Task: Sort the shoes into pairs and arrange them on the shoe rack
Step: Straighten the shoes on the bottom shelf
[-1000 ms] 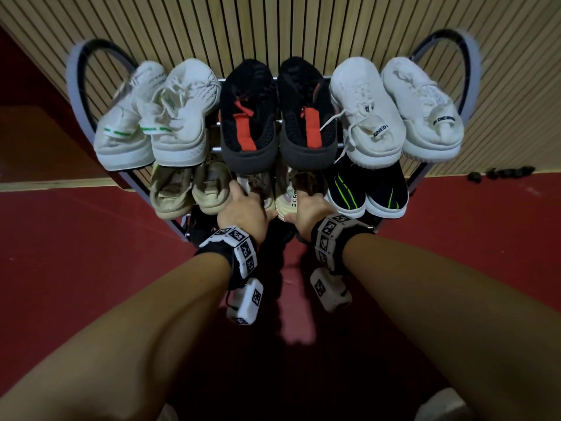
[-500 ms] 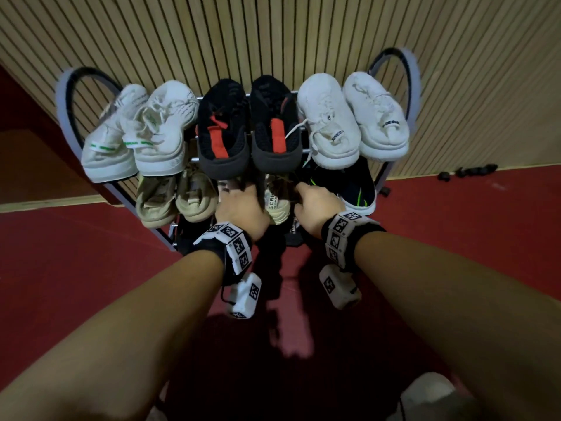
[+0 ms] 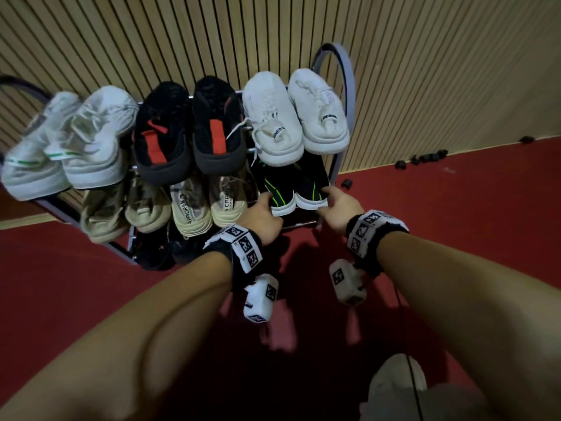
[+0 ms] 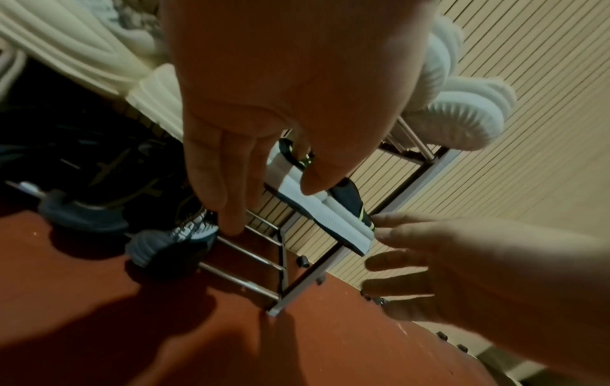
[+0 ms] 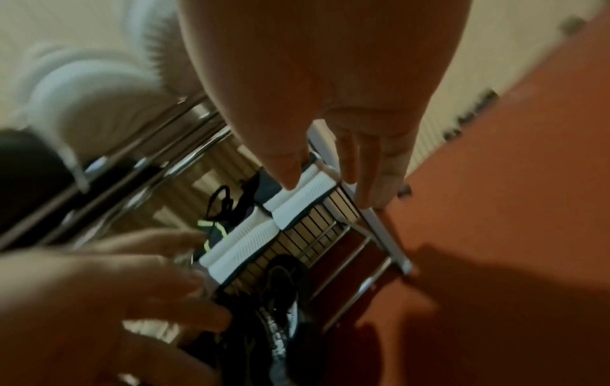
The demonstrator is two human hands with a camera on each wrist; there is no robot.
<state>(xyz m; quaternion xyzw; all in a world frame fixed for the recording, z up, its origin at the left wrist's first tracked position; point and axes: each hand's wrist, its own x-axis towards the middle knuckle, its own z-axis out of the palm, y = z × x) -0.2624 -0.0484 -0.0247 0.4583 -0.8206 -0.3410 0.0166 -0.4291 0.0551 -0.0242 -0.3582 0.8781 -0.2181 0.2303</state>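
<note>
The shoe rack (image 3: pixel 349 95) stands against a slatted wall with pairs on it. Its top tier holds a white-and-green pair (image 3: pixel 63 147), a black-and-red pair (image 3: pixel 188 132) and a white pair (image 3: pixel 297 117). On the middle tier sit a beige pair (image 3: pixel 124 208), a cream pair (image 3: pixel 206 202) and a black pair with green stripes (image 3: pixel 291 192). My left hand (image 3: pixel 261 214) and right hand (image 3: pixel 337 205) flank that black pair's heels. In the left wrist view the left thumb (image 4: pixel 317 180) touches the white sole (image 4: pixel 333 222). The right fingertips (image 4: pixel 383 229) touch its outer end. All fingers are straight.
Dark shoes (image 3: pixel 158 253) lie on the bottom tier at the left. Small black pieces (image 3: pixel 425 158) are scattered on the red floor (image 3: pixel 455 208) along the wall to the right. A white shoe (image 3: pixel 397 378) shows at the bottom edge of the head view.
Both hands have moved right, from the cream pair in the middle of the tier to the black-and-green pair at its right end. The head view has swung right too.
</note>
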